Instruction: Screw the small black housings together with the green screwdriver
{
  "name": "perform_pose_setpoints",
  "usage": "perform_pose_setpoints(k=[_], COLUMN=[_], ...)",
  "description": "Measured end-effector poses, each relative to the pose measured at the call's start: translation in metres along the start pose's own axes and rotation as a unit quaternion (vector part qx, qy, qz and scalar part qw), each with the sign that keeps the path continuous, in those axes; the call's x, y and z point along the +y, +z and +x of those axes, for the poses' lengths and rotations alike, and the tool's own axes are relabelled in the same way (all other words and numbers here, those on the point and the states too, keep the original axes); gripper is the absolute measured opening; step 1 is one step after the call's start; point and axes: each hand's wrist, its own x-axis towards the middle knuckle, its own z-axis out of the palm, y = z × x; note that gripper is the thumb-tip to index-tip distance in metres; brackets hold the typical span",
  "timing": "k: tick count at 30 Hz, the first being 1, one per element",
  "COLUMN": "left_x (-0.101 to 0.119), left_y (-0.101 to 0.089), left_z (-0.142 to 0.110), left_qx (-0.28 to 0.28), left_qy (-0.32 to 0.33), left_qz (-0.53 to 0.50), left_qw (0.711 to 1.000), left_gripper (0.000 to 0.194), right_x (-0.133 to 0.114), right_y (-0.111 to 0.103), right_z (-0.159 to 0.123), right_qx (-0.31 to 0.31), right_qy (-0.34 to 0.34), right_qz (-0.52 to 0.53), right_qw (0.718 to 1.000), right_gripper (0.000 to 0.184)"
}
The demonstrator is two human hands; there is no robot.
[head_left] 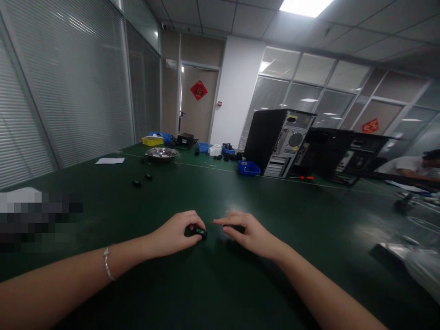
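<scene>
My left hand point(175, 233) is closed round a small black piece point(200, 232) with a faint pale mark on its face. Thumb and fingers grip it from both sides, just above the dark green table. Close by on the right, my right hand point(249, 231) points toward it with the thumb near the fingers in a pinch. Something thin and dark shows at those fingertips, too small to name. Two similar small black pieces, one nearer point(136, 184) and one farther point(148, 177), lie on the table at the left.
A round metal dish point(161, 154) stands at the back left, near a yellow tray point(152, 141) and a white sheet point(110, 161). A blue bin point(249, 168) sits beside a black computer tower point(266, 137). Clear plastic bags point(422, 266) lie at right; another person point(409, 166) is farther back.
</scene>
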Motion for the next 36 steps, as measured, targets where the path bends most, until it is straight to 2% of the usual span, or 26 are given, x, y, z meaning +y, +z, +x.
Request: perform_pose_setpoints(k=[9,18,24,29,36], left_x=[0.006,0.01,0.009,0.007,0.009], left_y=[-0.001,-0.001,0.0,-0.001,-0.001], left_z=[-0.003,-0.005,-0.005,-0.005,-0.007], left_qx=[0.005,0.008,0.029,0.05,0.071], left_qy=[-0.023,-0.036,-0.039,-0.033,-0.045], left_qz=[0.003,-0.021,-0.029,-0.035,-0.038], left_qw=[1.0,0.999,0.998,0.998,0.996], left_gripper=[0.019,0.016,0.016,0.014,0.016], right_x=[-0.013,-0.016,-0.015,-0.016,-0.029], right_y=[0.006,0.01,0.012,0.013,0.015], right_z=[-0.001,0.0,0.001,0.001,0.001], right_qx=[-0.04,-0.039,-0.034,-0.047,-0.066], right_qy=[0.003,0.007,0.007,-0.001,0.004], right_qz=[-0.074,-0.09,-0.094,-0.091,-0.153], right_qw=[0.996,0.995,0.995,0.995,0.986], right_gripper=[0.033,0.031,0.029,0.034,0.039])
